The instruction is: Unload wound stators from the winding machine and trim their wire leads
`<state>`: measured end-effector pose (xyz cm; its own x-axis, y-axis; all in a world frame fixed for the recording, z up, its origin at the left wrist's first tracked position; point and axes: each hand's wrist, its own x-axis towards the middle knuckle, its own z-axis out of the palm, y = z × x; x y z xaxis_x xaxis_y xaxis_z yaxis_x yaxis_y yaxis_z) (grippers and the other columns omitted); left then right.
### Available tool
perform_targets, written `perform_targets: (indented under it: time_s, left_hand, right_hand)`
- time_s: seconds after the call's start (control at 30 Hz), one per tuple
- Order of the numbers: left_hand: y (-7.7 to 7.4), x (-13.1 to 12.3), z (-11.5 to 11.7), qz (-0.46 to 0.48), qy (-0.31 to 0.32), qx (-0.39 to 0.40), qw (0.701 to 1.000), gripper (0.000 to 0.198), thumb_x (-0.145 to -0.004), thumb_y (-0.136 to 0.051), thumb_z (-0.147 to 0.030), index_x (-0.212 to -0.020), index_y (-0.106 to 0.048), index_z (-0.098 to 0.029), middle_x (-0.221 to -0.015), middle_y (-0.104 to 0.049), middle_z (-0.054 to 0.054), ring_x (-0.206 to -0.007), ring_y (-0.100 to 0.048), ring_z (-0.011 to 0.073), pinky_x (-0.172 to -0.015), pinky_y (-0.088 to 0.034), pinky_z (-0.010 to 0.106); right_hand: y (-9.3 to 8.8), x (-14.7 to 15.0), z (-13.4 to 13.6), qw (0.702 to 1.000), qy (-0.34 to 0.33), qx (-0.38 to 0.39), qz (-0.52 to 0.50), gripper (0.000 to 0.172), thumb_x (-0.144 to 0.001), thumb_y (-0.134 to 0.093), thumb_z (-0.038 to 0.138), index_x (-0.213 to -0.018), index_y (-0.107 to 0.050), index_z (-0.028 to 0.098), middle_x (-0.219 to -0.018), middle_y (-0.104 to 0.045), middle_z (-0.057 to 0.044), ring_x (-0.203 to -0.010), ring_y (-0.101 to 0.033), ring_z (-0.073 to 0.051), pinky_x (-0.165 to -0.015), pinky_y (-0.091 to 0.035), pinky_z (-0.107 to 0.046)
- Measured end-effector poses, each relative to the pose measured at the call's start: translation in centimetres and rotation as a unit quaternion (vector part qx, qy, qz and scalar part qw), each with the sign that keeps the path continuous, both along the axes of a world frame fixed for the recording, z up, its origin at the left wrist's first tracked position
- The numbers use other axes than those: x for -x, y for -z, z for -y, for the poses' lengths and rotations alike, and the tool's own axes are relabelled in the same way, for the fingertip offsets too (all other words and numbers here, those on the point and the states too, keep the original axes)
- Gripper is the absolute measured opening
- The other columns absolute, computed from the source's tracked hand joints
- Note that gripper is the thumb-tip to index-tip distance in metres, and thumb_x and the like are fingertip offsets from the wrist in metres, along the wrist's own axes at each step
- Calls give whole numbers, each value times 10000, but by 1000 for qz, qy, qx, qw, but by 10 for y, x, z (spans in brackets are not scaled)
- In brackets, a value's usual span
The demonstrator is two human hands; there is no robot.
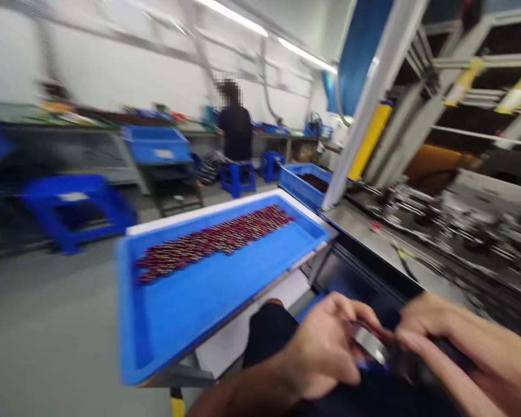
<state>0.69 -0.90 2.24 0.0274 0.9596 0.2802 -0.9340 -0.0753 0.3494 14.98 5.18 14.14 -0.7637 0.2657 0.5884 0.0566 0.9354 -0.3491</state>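
Observation:
My left hand (323, 344) is closed around a small shiny metal piece (371, 346), held low in front of my lap. Motion blur hides what kind of part it is, and a spot of red shows beside it. Close by on the right, my right hand (443, 330) has its fingers curled in towards the same spot. Something dark lies under those fingers, too smeared to name. To the left of both hands stands a blue tray (226, 295), with many small red-and-dark parts (217, 237) laid in a slanting band.
A machine (469, 214) with metal fittings and a yellow-marked post (369, 142) rises at the right. Behind the tray is another blue bin (306, 179) with dark parts. Blue stools (78, 202) stand on the floor. A person (235, 127) sits at the far bench.

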Motion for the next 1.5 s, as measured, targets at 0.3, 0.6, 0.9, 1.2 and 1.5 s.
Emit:
perform_targets:
  time_s: [0.3, 0.6, 0.9, 1.2, 1.5]
  left_hand:
    - [-3, -21, -29, -106, 357, 45, 927, 671, -949, -375, -625, -870, -699, -43, -683, -738, 114, -532, -709, 179, -472, -501, 201]
    - [-3, -46, -46, -190, 47, 90, 977, 267, -783, -783, -207, -1030, -684, -236, -987, -726, 2, -858, -711, 133, -776, -565, 210]
    - [9, -46, -51, -219, 39, 103, 969, 445, -753, -809, -388, -1137, -695, -193, -954, -720, 66, -859, -708, 171, -754, -575, 234]
    - [16, -41, -54, -240, -110, 88, 961, 296, -709, -852, -268, -983, -760, -202, -1046, -619, 21, -879, -676, 130, -751, -596, 202]
    - [21, -21, -66, -236, -138, 42, 961, 217, -714, -844, -165, -884, -760, -270, -1086, -684, 0, -1022, -705, 175, -920, -542, 270]
  right_hand:
    - [10, -34, -27, 986, -21, 167, 5, 146, -962, -565, 119, -827, -614, 144, -758, -605, -47, -685, -568, -133, -631, -487, -240]
    - [41, -77, -51, 978, 28, 186, -92, 115, -947, -593, 96, -837, -615, 116, -752, -603, -53, -682, -560, -126, -634, -471, -235]
    - [56, -68, -70, 968, -54, 216, -117, 107, -932, -598, 92, -834, -630, 122, -762, -610, -57, -687, -576, -140, -623, -483, -261]
    - [65, -61, -64, 974, 24, 171, -147, 106, -929, -616, 101, -832, -644, 132, -750, -627, -51, -678, -575, -136, -626, -477, -256]
    - [119, -21, -17, 724, 70, 654, -207, 313, -844, -735, 420, -700, -636, 160, -607, -608, 0, -533, -519, -105, -521, -437, -215]
